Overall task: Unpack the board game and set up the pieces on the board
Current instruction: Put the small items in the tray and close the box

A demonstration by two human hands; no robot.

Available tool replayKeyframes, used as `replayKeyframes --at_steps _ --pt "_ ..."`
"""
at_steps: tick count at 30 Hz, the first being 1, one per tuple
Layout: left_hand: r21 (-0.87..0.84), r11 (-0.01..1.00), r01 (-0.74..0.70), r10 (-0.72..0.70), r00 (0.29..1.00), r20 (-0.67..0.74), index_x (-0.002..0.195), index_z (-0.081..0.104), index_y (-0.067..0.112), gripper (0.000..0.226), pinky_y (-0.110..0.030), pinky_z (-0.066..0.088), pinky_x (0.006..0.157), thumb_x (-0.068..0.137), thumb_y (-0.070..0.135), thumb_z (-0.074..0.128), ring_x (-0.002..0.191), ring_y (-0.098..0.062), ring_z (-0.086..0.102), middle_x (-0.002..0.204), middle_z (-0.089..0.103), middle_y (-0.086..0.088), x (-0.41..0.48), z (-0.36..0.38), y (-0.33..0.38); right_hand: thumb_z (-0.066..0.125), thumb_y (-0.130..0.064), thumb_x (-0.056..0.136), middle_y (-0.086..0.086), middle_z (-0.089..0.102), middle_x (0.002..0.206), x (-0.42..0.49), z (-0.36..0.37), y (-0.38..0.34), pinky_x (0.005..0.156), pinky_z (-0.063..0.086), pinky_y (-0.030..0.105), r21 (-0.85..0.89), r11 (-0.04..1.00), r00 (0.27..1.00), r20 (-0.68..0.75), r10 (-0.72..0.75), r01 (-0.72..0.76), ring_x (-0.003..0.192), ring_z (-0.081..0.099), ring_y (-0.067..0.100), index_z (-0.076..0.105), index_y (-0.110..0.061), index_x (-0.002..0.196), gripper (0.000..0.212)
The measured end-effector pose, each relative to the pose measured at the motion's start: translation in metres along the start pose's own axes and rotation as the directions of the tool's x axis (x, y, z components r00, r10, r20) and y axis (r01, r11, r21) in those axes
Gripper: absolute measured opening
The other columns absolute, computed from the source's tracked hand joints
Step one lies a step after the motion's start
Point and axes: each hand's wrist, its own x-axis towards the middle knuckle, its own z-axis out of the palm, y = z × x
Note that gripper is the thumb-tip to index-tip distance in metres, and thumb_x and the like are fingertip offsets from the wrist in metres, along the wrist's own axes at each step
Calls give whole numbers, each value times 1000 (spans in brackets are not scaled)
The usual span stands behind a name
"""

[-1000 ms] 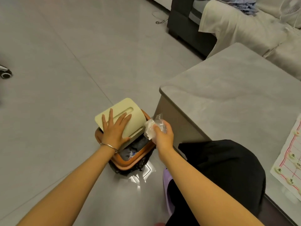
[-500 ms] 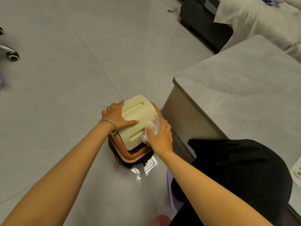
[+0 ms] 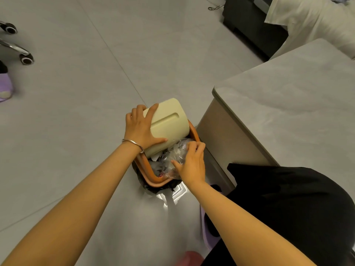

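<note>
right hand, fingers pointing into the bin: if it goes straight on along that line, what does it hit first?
The clear plastic wrap, which the right hand grips; past that, the rubbish in the bin beneath the tilted lid. Depth there is unclear.

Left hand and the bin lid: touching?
Touching. Head view shows the left hand gripping the cream lid, thumb across its face, holding it tilted over the orange bin.

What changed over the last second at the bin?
Left hand went from lying flat on the lid to gripping its edge and tilting it up. Right hand carried the plastic wrap down into the bin, still holding it. Bin stays beside the table.
</note>
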Motion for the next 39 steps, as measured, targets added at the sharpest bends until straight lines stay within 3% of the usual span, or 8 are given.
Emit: replayKeyframes --at_steps 4,8,13,19,24,29,34,39 --pt "1 1000 8 -8 1000 7 144 26 25 112 -37 26 93 52 63 77 114 -30 35 127 36 -14 -2 -2 1 58 -40 89 4 48 121 -3 -4 0 91 41 30 153 988 980 193 -43 13 126 36 25 55 -13 106 31" --pt "23 1000 3 -4 1000 21 145 23 25 111 -38 26 94 54 64 75 115 -31 35 128 35 -14 -1 -3 1 23 -55 96 -1 11 157 -5 -2 6 116 -8 40 -142 981 840 542 -34 131 144 -12 24 26 -28 146 57" --pt "22 1000 5 -5 1000 27 145 22 26 111 -37 25 95 54 66 74 116 -30 35 129 34 -14 -1 -2 1 38 -53 90 4 41 125 -10 -1 3 107 25 39 -136 963 971 96 -220 231 117 35 24 52 -25 115 40" --pt "38 999 -7 6 1000 12 146 18 26 111 -38 23 99 57 67 71 119 -29 33 133 32 -13 -2 1 0 5 -55 96 5 13 157 15 8 9 112 -19 44 -361 863 728 685 -11 353 145 -8 26 29 -26 146 62" --pt "80 997 -22 16 997 81 148 7 20 112 -47 -1 113 65 73 59 140 -30 9 152 11 -12 -2 12 -2 26 -40 99 7 46 139 31 -12 6 114 12 39 -238 918 777 620 -109 318 134 32 26 50 -23 132 45" --pt "74 997 -1 -16 974 226 147 1 20 117 -51 -2 114 63 77 57 142 -30 1 154 4 -10 -1 18 10 44 -28 93 4 66 96 47 -74 3 72 46 31 -316 861 788 598 -145 399 80 58 21 64 -17 105 26" --pt "-7 998 59 -52 919 391 146 7 25 116 -50 12 114 58 76 63 141 -29 11 154 9 -7 0 17 12 44 -26 91 5 66 96 56 -104 9 73 49 33 -374 845 840 522 -148 381 84 60 24 62 -15 99 23" --pt "-91 992 92 -37 875 483 146 12 26 113 -44 29 109 59 74 65 137 -26 26 152 20 -4 1 10 11 48 -36 92 3 30 149 49 -89 23 109 30 41 -325 854 819 545 -181 405 133 33 25 36 -26 140 50"
